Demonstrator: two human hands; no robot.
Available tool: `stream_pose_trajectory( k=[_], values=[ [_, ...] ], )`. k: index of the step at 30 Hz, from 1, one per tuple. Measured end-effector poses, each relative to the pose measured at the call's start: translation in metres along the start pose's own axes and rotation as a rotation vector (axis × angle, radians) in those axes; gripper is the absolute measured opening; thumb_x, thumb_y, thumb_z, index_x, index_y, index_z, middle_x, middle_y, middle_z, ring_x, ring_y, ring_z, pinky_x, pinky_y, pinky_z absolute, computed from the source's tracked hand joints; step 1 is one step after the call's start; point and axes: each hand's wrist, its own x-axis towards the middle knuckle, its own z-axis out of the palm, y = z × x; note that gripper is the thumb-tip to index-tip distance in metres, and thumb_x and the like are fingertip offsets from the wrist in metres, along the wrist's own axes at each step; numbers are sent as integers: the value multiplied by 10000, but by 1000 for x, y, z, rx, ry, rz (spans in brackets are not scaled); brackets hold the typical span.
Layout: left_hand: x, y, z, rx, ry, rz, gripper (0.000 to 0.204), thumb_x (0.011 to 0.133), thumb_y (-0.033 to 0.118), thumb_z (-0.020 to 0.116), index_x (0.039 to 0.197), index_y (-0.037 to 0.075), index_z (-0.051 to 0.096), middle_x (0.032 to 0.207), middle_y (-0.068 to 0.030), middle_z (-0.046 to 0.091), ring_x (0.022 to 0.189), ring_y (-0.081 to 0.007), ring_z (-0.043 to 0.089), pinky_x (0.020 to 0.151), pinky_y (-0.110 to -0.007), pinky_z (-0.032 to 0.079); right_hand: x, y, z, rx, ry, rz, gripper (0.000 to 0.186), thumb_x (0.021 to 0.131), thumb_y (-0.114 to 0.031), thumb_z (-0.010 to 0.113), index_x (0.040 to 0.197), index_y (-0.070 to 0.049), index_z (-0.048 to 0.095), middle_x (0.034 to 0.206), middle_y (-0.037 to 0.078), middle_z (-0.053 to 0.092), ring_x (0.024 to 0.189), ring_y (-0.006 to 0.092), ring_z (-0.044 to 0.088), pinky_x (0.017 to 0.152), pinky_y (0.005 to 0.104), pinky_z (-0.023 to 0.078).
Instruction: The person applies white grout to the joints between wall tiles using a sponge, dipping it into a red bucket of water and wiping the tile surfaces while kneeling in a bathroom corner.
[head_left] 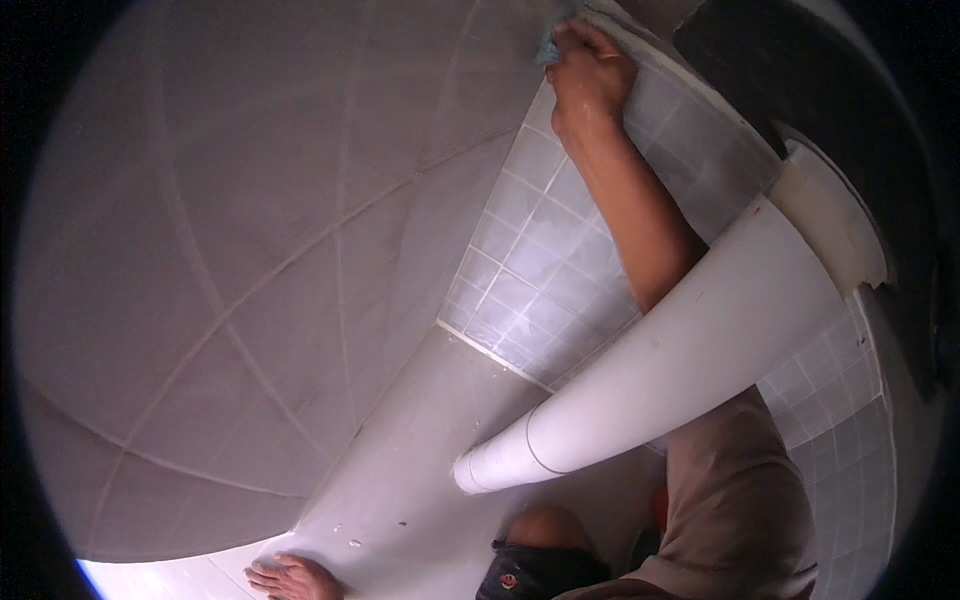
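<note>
My right hand (590, 75) reaches far up and presses a small light-blue cloth (550, 42) against the wall, at the seam where the large grey tiles (250, 200) meet the small square tiles (540, 260). The fingers are closed over the cloth, which mostly hides under them. My left hand (292, 578) lies flat at the bottom edge, fingers spread, resting on a pale grey ledge (430, 450). It holds nothing.
A thick white pipe (680, 360) runs diagonally across my right forearm, from lower centre to upper right. My knee and beige shirt (740, 500) fill the lower right. A dark opening (800, 60) lies at the top right.
</note>
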Motion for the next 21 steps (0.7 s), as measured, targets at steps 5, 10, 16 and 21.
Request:
stream_pose_trajectory(
  k=[5, 10, 16, 21],
  values=[
    [-6, 4, 0, -13, -4, 29, 675, 1006, 499, 192, 1528, 70, 206, 1620, -101, 143, 1489, -277, 152, 1124, -505, 212, 36, 13, -21, -413, 17, -223, 122, 846, -8, 654, 961, -3, 695, 883, 40, 683, 737, 116, 601, 609, 281, 482],
    [-4, 2, 1, -8, 19, 3, 674, 1006, 500, 194, 1527, 73, 210, 1620, -98, 144, 1489, -274, 153, 1126, -502, 213, -5, -21, -10, 82, -249, -249, 90, 845, 4, 667, 932, -6, 687, 857, 59, 677, 692, 162, 615, 595, 288, 504],
    [-2, 4, 3, 9, 40, 26, 673, 1007, 502, 195, 1527, 76, 214, 1620, -95, 145, 1489, -270, 155, 1128, -500, 214, 13, 22, -29, -204, 6, 192, 124, 846, -3, 665, 969, -9, 677, 848, 64, 671, 690, 163, 612, 602, 293, 504],
    [-8, 9, -4, 15, 53, 57, 672, 1007, 503, 197, 1527, 78, 217, 1621, -92, 146, 1490, -266, 156, 1129, -497, 215, 38, 24, -39, -430, -123, -348, 111, 833, -24, 661, 941, -21, 686, 844, 52, 665, 697, 161, 607, 605, 323, 502]
  ],
)
